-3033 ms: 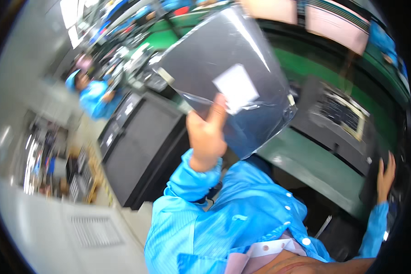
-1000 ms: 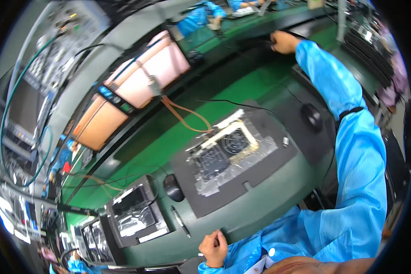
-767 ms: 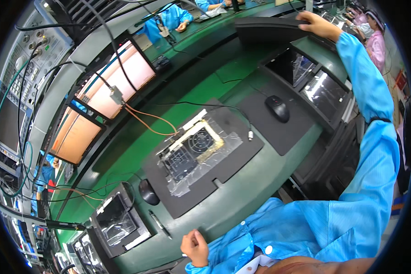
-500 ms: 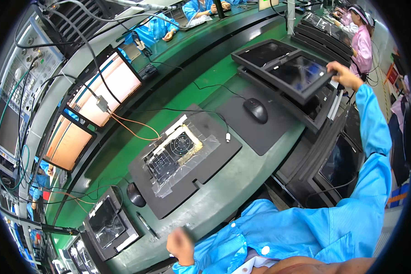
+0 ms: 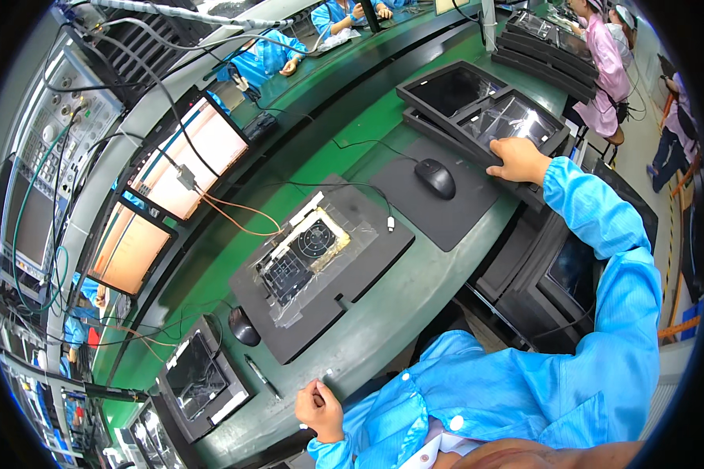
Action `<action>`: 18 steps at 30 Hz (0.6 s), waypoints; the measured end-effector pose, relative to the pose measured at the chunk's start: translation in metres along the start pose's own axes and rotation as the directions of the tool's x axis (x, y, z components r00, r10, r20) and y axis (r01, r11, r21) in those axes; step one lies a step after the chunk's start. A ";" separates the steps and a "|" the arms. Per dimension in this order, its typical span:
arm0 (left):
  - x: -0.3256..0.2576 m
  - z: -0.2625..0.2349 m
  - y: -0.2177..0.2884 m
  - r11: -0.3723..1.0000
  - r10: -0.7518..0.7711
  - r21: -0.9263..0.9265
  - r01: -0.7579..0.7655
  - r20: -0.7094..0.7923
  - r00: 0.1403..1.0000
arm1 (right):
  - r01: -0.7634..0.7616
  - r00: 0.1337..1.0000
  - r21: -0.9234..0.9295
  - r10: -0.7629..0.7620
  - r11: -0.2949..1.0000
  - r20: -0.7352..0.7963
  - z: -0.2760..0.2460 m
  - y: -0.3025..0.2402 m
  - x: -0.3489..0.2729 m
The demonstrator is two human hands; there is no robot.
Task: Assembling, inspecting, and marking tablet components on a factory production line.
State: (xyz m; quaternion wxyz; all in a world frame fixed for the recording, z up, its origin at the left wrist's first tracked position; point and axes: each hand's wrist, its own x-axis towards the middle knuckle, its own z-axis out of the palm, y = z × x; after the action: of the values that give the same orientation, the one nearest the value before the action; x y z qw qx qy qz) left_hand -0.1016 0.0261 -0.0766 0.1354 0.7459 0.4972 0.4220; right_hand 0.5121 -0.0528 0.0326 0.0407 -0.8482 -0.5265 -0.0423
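Note:
At the right of the bench, my right hand (image 5: 522, 160) is at the near edge of the top black tray (image 5: 477, 117), fingers bent against its rim. This tray has two recesses, with a dark glossy panel in one and a clear-wrapped panel (image 5: 510, 119) in the other. It lies on a stack of similar trays. My left hand (image 5: 319, 409) is curled by the bench's near edge, with nothing visible in it. Close to it lies a pen (image 5: 261, 377). Mid-bench, a black board (image 5: 321, 313) carries a taped fixture (image 5: 301, 258) with a round fan-like pattern.
Black mice (image 5: 436, 179) (image 5: 244, 326) sit either side of the board. A dark mat (image 5: 443, 215) lies under the right one. Two monitors (image 5: 186, 160) stand at left, cables crossing the bench. Further trays (image 5: 199, 383) are at lower left, others below the bench's right edge. Co-workers sit beyond.
The top tray's raised right end has come down onto the stack. My right hand has moved left, from its right edge to its near edge. My left hand shifted slightly.

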 end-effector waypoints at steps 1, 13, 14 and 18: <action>-0.002 0.000 -0.004 0.999 0.047 -0.007 -0.047 -0.002 0.999 | 0.003 1.000 0.012 -0.003 1.000 0.018 0.004 0.006 0.003; 0.006 -0.001 -0.002 0.984 0.167 0.053 -0.168 0.010 0.986 | 0.035 0.969 0.107 -0.060 0.994 0.238 -0.035 0.014 -0.038; 0.004 -0.002 -0.002 0.984 0.167 0.059 -0.168 0.014 0.986 | 0.011 0.964 0.091 -0.035 0.996 0.264 -0.041 0.011 -0.034; -0.003 -0.009 -0.001 0.992 0.118 0.048 -0.117 -0.021 0.993 | -0.022 0.999 0.226 0.014 0.974 0.037 -0.030 0.005 0.001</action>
State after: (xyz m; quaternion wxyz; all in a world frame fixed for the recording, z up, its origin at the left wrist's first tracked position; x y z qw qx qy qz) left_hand -0.1095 0.0227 -0.0735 0.0869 0.7718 0.4637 0.4264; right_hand 0.5161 -0.0572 0.0621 0.1283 -0.8434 -0.5207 0.0336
